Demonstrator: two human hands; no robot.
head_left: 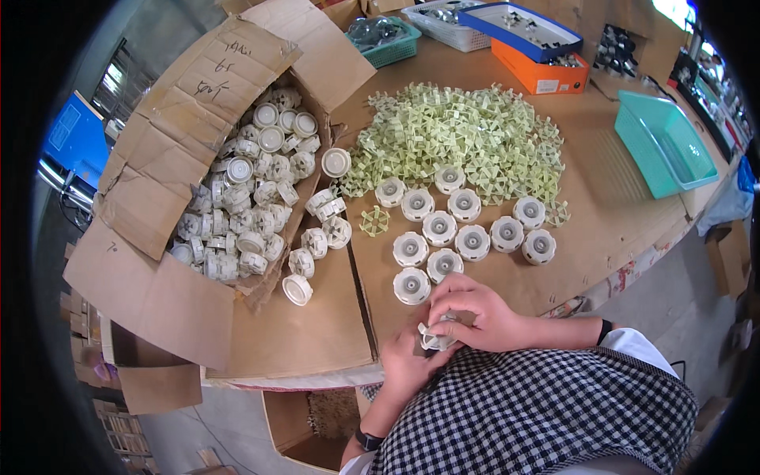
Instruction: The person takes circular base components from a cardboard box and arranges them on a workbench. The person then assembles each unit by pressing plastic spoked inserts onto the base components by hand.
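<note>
Lower centre of frame, our left hand (408,356) and right hand (475,317) both pinch one white plastic cap (437,340); a slip could knock the finished caps (467,229) just above.

The small white round plastic part (438,340) was mostly hidden between both hands; beyond it, the bins' contents were too small to tell.

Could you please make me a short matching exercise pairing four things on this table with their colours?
Things:
1. heap of star-shaped clips
2. empty basket
3. round caps set in rows
4. shallow box under the blue tray

Colours:
A. orange
B. white
C. pale green
D. teal

Pairs: 1-C, 2-D, 3-B, 4-A
</note>
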